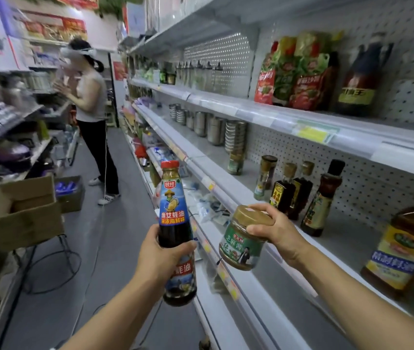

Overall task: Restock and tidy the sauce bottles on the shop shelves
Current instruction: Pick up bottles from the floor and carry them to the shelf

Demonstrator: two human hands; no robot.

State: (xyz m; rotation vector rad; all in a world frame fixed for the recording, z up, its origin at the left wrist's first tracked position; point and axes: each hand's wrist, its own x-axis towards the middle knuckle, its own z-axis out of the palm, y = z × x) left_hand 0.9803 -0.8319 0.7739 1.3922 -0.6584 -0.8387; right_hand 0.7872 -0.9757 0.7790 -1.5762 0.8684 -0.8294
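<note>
My left hand (pixel 159 253) grips a tall dark oyster sauce bottle (pixel 174 210) with a red cap and a blue label, upright in the aisle. My right hand (pixel 274 228) holds a small green-labelled jar (pixel 243 245) by its gold lid, tilted, just in front of the middle shelf's edge (pixel 228 198). On that shelf stand several dark sauce bottles (pixel 289 188), another jar (pixel 235 161) and a large yellow-labelled oil jug (pixel 400 253).
The upper shelf carries red sauce pouches (pixel 299 74) and a dark bottle (pixel 362 77). Steel containers (pixel 216 130) line the shelf farther back. A person (pixel 90 104) stands down the aisle at the left shelving. An open cardboard box (pixel 26 210) sits on a stand at my left.
</note>
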